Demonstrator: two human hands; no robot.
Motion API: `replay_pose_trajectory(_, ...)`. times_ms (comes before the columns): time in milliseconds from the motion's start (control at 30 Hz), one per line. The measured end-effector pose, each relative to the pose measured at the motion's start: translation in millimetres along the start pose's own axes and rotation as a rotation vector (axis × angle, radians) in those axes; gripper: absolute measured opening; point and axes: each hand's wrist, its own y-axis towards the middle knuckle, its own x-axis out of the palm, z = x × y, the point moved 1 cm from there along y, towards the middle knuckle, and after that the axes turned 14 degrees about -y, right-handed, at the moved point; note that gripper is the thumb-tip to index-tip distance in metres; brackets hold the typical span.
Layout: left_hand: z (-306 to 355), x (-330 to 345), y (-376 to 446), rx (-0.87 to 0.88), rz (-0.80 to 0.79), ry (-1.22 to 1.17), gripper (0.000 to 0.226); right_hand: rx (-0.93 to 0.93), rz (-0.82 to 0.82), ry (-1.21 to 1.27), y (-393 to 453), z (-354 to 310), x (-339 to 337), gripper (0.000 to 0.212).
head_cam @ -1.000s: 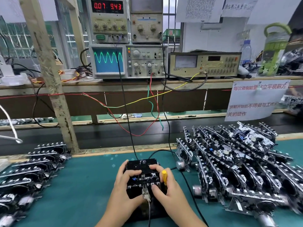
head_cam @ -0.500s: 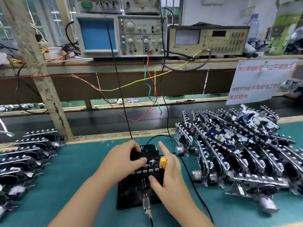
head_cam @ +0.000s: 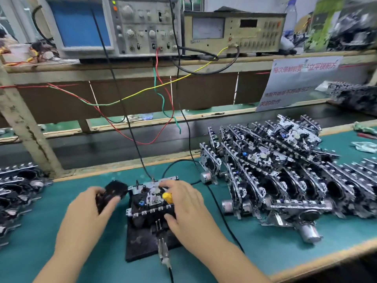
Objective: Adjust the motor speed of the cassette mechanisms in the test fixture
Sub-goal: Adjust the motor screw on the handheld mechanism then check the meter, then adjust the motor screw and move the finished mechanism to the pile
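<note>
A cassette mechanism (head_cam: 150,199) sits in the black test fixture (head_cam: 140,242) on the green mat, with its metal top uncovered. Just left of it, my left hand (head_cam: 89,209) grips a black cassette (head_cam: 113,192), held clear of the mechanism. My right hand (head_cam: 185,207) lies over the mechanism's right side, fingers reaching its far edge and thumb at its near edge. A yellow screwdriver handle (head_cam: 167,198) is tucked in that hand; its tip is hidden. A metal clip (head_cam: 163,250) with a cable lies on the fixture's near end.
A big pile of cassette mechanisms (head_cam: 285,176) fills the mat to the right, and a row of cassette mechanisms (head_cam: 16,186) lies at the left. Wires hang from the oscilloscope (head_cam: 81,23) and meter (head_cam: 232,31) on the shelf. A wooden post (head_cam: 24,123) stands at the left.
My left hand lifted the black cassette off the mechanism and carried it left. The oscilloscope's wave trace vanished. My right hand stayed on the mechanism. The view tilted down.
</note>
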Motion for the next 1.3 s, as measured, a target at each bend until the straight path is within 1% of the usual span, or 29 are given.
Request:
replay_pose_trajectory(100,-21.6,4.7,-17.4,-0.087,-0.128,0.152,0.035,-0.008,-0.015,-0.017,3.3,4.4,-2.1,0.039)
replay_pose_trajectory(167,-17.6,1.5,-26.1,-0.11,-0.135,0.261,0.036,-0.029,-0.021,-0.034,5.5,7.0,-3.3,0.037)
replay_pose_trajectory(200,-10.6,-0.2,-30.2,-0.086,-0.128,0.255,0.033,-0.042,-0.032,-0.046,6.9,7.8,-3.6,0.038)
replay_pose_trajectory(233,-1.4,-1.2,-34.3,-0.038,-0.133,0.173,0.029,-0.051,-0.043,-0.058,8.9,7.8,-4.9,0.036)
replay_pose_trajectory(267,10.5,-2.2,-39.8,0.004,-0.155,0.023,0.023,-0.058,-0.052,-0.064,11.2,7.5,-6.6,0.032)
replay_pose_trajectory(300,23.9,-2.2,-45.8,0.007,-0.185,-0.16,0.018,-0.061,-0.058,-0.066,13.7,7.0,-9.4,0.028)
replay_pose_trajectory(333,36.6,-2.1,-50.6,-0.017,-0.21,-0.323,0.018,-0.067,-0.057,-0.059,16.7,6.7,-12.9,0.025)
replay_pose_trajectory(400,54.9,-3.6,-54.7,-0.068,-0.205,-0.527,0.031,-0.062,-0.046,0.011,22.2,6.1,-23.5,0.023)
replay_pose_trajectory(467,71.8,-8.9,-55.2,-0.034,-0.157,-0.618,0.043,0.0,-0.032,0.177,27.4,5.9,-40.4,0.024)
replay_pose_trajectory(533,93.8,-16.4,-53.6,0.042,-0.163,-0.653,0.054,0.061,0.015,0.297,29.2,5.1,-63.3,0.041)
replay_pose_trajectory(600,117.8,-17.1,-52.5,0.106,-0.194,-0.66,0.068,0.088,0.086,0.327,26.2,6.6,-88.8,0.048)
replay_pose_trajectory(633,129.8,-13.7,-52.8,0.106,-0.226,-0.677,0.072,0.111,0.115,0.327,23.1,8.3,-102.5,0.047)
replay_pose_trajectory(700,154.8,-0.5,-56.8,0.061,-0.344,-0.751,0.075,0.176,0.142,0.327,15.5,14.4,-128.8,0.046)
replay_pose_trajectory(733,166.7,7.7,-59.5,0.026,-0.414,-0.822,0.077,0.217,0.138,0.305,11.0,19.5,-140.2,0.045)
replay_pose_trajectory(800,188.7,24.0,-64.4,-0.037,-0.538,-0.988,0.091,0.293,0.12,0.229,1.7,33.6,-158.8,0.042)
replay_pose_trajectory(867,209.0,37.7,-66.9,-0.061,-0.613,-1.087,0.101,0.366,0.117,0.207,-7.4,50.5,-173.8,0.043)
replay_pose_trajectory(933,227.8,50.4,-68.8,-0.04,-0.665,-1.123,0.103,0.423,0.142,0.243,-15.0,67.0,-187.0,0.042)
replay_pose_trajectory(1000,246.2,63.3,-69.6,-0.014,-0.726,-1.183,0.105,0.465,0.197,0.287,-20.1,82.9,-200.0,0.041)
replay_pose_trajectory(1067,264.4,76.7,-69.5,-0.018,-0.77,-1.319,0.099,0.495,0.272,0.281,-22.4,95.7,-213.4,0.043)
replay_pose_trajectory(1167,292.5,95.0,-69.7,-0.049,-0.781,-1.504,0.081,0.517,0.377,0.186,-23.3,111.8,-231.1,0.047)
replay_pose_trajectory(1300,325.0,117.4,-72.3,-0.078,-0.824,-1.633,0.07,0.547,0.44,0.032,-19.9,136.8,-248.9,0.046)
